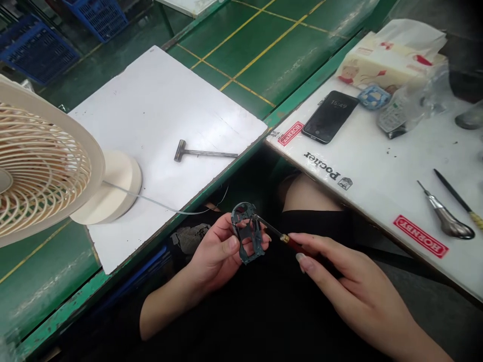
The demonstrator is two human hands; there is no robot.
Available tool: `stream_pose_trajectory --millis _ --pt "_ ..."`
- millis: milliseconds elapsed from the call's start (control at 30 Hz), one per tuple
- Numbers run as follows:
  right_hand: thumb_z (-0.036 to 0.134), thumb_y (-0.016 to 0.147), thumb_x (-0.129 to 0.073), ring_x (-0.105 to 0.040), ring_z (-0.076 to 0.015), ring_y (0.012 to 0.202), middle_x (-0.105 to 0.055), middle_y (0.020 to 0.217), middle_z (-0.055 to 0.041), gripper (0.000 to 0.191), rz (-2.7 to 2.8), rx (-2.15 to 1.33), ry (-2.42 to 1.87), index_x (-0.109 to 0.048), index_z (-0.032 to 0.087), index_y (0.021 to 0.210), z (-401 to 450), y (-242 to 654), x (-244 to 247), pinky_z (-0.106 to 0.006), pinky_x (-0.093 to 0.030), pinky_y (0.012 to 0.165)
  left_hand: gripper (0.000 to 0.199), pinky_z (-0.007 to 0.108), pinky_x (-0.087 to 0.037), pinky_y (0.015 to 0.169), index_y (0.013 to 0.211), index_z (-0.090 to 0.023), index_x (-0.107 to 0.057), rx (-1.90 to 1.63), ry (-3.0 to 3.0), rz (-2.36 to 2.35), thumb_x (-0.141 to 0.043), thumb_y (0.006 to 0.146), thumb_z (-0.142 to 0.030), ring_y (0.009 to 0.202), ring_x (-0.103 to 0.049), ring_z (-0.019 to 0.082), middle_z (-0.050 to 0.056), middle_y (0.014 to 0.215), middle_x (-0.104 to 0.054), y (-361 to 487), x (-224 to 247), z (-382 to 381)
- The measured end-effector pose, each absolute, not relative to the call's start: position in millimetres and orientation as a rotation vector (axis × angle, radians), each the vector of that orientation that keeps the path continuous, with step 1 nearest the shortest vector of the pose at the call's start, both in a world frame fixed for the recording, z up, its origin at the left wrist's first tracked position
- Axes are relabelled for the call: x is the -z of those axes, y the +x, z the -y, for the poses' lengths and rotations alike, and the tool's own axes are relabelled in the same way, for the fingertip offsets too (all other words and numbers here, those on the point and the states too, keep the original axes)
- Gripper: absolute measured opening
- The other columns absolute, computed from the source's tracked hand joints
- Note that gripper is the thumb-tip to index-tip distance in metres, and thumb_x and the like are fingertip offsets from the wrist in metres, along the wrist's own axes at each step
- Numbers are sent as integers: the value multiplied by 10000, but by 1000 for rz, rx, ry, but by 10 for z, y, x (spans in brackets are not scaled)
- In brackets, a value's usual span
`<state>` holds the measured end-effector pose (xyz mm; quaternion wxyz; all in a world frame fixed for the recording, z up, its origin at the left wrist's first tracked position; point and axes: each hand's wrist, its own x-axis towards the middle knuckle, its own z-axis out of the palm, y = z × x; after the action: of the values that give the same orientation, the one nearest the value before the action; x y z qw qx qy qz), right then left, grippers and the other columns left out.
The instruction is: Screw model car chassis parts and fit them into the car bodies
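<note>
From my remote seat I see the dark skeletal frame (258, 243) held over the black-clothed lap, in the gap between the two white-topped surfaces, clear of both the small hammer (204, 153) on one and the phone (330, 116) on the nearer worktop (362, 161). The left hand (213, 256) has its grip clamped on the frame, thumb on the near side and fingers curled round behind and below, with the rounded end uppermost. The right hand (347, 271) has its grip closed, thumb against forefinger, on the handle of the red-handled tool (296, 245), whose slim metal shaft reaches the frame near its upper inner edge; whether the tip actually touches, I can't tell. I'd judge the frame light and fairly stiff, but with so much cut away its narrow rails could flex or snap under a hard squeeze. Its surface looks smooth enough to twist if pushed off-centre. I'd take it by the outer side rails, low down, pressure spread over several finger pads, leaving the thin arch unloaded and fingertips out of the tool's line. The tool looks slender and easily steered; I'd hold it well back on the handle and press lightly.
</note>
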<state>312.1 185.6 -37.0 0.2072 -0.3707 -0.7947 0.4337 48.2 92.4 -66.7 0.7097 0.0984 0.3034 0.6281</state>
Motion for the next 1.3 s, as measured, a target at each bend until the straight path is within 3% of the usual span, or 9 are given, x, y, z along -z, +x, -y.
stream_pose_trajectory --millis 133,333,533,833,1167,1300 --pt "282 1189 -697 -925 -160 1081 -937 1253 17 297 2235 -1221 -911 -825 353 1448 -1852 3072 321 -206 -734 972 327 375 -706 1096 1274 -237 -865 -1372 240 -660 -1010 993 -318 1132 -919 234 98 1360 -915 485 622 -917" --pt "233 1189 -678 -896 -131 1017 -915 1201 23 317 2241 -1242 -836 -800 350 1456 -1857 3022 267 -165 -710 888 308 355 -693 1044 1259 -220 -844 -1368 315 -669 -981 1020 -360 1078 -903 218 111 1338 -911 495 614 -894" --pt "220 1188 -666 -912 -162 1067 -932 1265 3 287 2265 -1195 -848 -809 317 1416 -1827 3020 257 -181 -720 878 329 371 -699 995 1247 -213 -810 -1364 332 -679 -957 1041 -424 1031 -899 227 134 1343 -906 490 685 -854" --pt "206 1182 -670 -907 -139 1045 -933 1237 21 284 2285 -1190 -843 -806 312 1407 -1809 2989 257 -160 -708 917 313 351 -736 950 1226 -207 -822 -1357 311 -642 -940 1059 -444 1043 -924 237 155 1334 -918 476 721 -826" --pt "189 1172 -695 -886 -137 890 -916 1094 25 295 2281 -1205 -821 -800 330 1409 -1803 3005 230 -181 -687 760 370 319 -735 887 1170 -186 -876 -1350 350 -712 -1067 932 -396 931 -904 205 124 1200 -941 471 657 -828" --pt "193 1180 -677 -907 -182 950 -929 1151 -20 285 2292 -1218 -815 -800 310 1409 -1808 3026 243 -208 -680 692 391 320 -741 910 1162 -181 -878 -1280 314 -720 -1100 889 -352 937 -915 210 122 1245 -942 421 642 -828"
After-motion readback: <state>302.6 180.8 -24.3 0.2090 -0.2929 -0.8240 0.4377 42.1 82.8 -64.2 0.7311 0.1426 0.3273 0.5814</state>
